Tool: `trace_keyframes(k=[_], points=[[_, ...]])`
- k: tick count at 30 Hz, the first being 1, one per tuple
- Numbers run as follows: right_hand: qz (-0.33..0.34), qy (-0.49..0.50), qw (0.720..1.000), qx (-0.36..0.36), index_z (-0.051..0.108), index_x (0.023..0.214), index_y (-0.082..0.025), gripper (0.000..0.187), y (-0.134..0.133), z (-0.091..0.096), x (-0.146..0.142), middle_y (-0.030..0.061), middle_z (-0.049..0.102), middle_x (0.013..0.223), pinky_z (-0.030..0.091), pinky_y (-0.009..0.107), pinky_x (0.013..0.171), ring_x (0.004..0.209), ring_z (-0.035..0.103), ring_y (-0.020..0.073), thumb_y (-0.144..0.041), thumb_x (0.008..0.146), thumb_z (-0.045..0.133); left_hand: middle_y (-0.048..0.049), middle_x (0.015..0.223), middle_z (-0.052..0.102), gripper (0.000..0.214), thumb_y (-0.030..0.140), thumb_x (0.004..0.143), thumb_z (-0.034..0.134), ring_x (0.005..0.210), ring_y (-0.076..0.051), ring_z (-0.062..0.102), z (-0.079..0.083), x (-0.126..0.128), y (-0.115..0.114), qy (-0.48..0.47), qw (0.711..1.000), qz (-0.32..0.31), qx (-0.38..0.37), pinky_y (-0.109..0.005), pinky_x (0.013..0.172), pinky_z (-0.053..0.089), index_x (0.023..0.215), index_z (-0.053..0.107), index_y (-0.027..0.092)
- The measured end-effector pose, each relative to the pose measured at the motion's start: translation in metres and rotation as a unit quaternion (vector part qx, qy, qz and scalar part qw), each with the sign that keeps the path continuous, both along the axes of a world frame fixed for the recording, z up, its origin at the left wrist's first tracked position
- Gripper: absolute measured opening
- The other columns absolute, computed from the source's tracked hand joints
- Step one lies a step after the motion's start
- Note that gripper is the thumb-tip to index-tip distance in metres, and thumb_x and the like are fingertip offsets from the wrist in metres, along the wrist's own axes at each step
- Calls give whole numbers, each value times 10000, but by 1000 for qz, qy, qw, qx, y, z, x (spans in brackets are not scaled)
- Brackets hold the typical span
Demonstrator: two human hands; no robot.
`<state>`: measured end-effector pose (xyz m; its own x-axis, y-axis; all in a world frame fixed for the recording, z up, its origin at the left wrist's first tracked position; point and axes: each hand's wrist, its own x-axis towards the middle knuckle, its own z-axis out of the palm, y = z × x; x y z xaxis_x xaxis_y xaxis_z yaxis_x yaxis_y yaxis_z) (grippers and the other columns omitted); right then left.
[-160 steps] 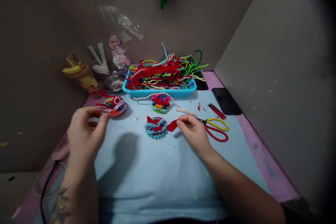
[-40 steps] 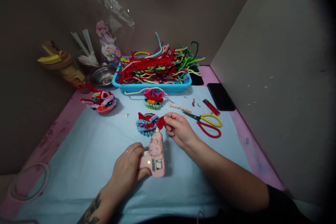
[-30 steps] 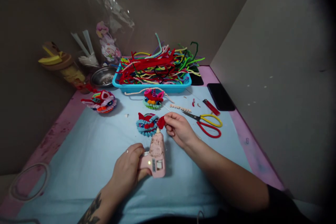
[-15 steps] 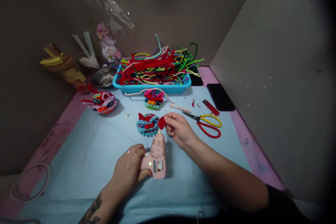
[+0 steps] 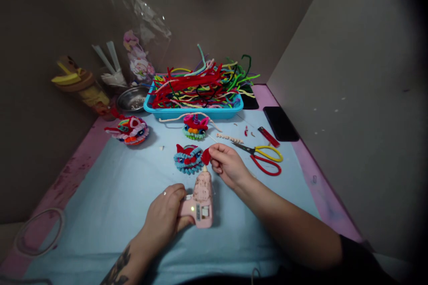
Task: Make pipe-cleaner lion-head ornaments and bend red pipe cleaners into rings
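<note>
My left hand (image 5: 168,210) is wrapped round the handle of a pink hot glue gun (image 5: 203,191), its small light lit and its nozzle pointing away from me. Between the thumb and fingers of my right hand (image 5: 227,162) is a small red fuzzy piece (image 5: 206,156), its lower edge at the nozzle tip; whether they touch I cannot tell. Just behind and left of it lies a blue and red pipe-cleaner lion head (image 5: 189,159), with one red pointed ear on its left side. A smaller red and green lion head (image 5: 195,127) sits farther back.
A blue tray (image 5: 194,112) heaped with pipe cleaners stands at the back. Red-and-yellow-handled scissors (image 5: 267,160), a red cutter (image 5: 268,136) and a black phone (image 5: 281,123) lie right. Left are another lion head (image 5: 130,130), a metal bowl (image 5: 132,99), a cup (image 5: 85,87) and a tape roll (image 5: 39,232).
The glue gun in my left hand has shifted slightly to the right, its nozzle now lower against the red piece's edge. My right hand has hardly moved.
</note>
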<state>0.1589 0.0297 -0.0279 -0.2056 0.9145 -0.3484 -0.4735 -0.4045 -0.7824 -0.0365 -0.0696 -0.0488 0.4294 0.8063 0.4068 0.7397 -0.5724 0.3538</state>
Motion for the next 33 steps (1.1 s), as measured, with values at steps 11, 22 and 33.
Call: trace_keyframes(k=[11,22,33], points=[[10,-13,1000,1,549,664,-162,219,-1,0,0,-80,429,396,154,165,362,359,280,28,-295,629,719,-112,942,644,516,633,845,405,836,-219,632,-4,-2,-1,-10,999,0,-39,-326,686,521,999,566,168],[10,-18,1000,16,562,652,-166,214,-2,-2,-2,-77,431,422,160,172,365,378,294,35,-300,623,726,-120,961,649,524,631,853,386,858,-226,639,-2,0,0,-12,1000,-6,-16,-333,696,526,1042,545,169],[239,-31,967,83,595,637,-150,218,5,12,22,-53,469,458,172,186,387,384,299,39,-315,624,738,-148,1077,589,523,590,879,367,980,-252,595,-7,-15,-2,-85,994,67,-2,-374,779,512,1185,449,173]])
